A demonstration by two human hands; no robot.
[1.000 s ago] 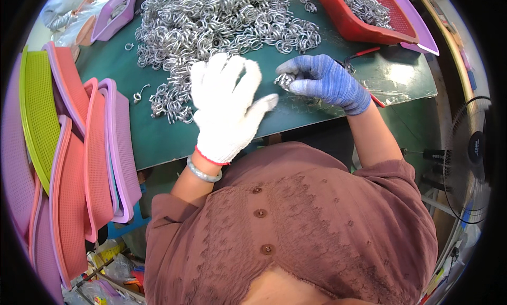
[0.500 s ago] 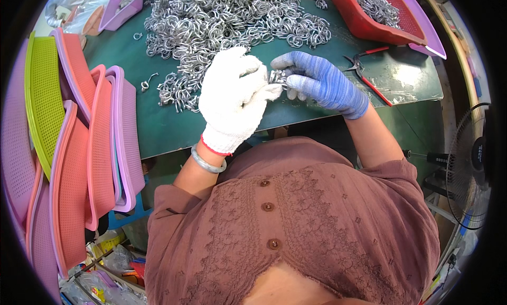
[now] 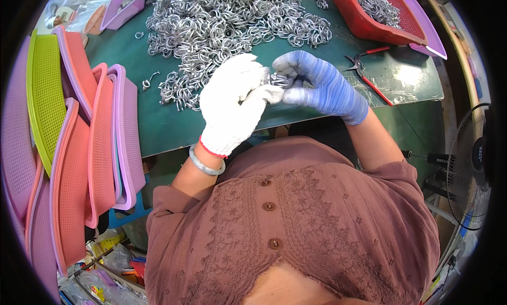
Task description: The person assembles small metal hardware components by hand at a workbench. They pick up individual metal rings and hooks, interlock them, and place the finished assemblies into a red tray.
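Note:
A small cluster of silvery metal rings (image 3: pixel 277 80) is held between my two gloved hands, above the table's near edge. My left hand (image 3: pixel 228 101), in a white knit glove with a red cuff edge, is closed on the cluster from the left, thumb against its underside. From the right, my right hand (image 3: pixel 327 88), in a blue striped glove, curls its thumb and fingers around the other end. The fingers partly cover the rings, so their exact shape is hard to make out. Just beyond my hands spreads a big heap of similar metal rings (image 3: pixel 222 25).
Red-handled pliers (image 3: pixel 359 67) lie open on the green table (image 3: pixel 169 130), right of my hands. A red basket (image 3: pixel 351 19) with metal pieces stands at far right. Colourful plastic baskets (image 3: pixel 71 194) are stacked at left. A black fan (image 3: pixel 467 167) stands at right.
My right thumb and fingers have spread a little further apart around the rings. My left hand has tilted slightly and its fingers sit lower; the rings remain between both hands.

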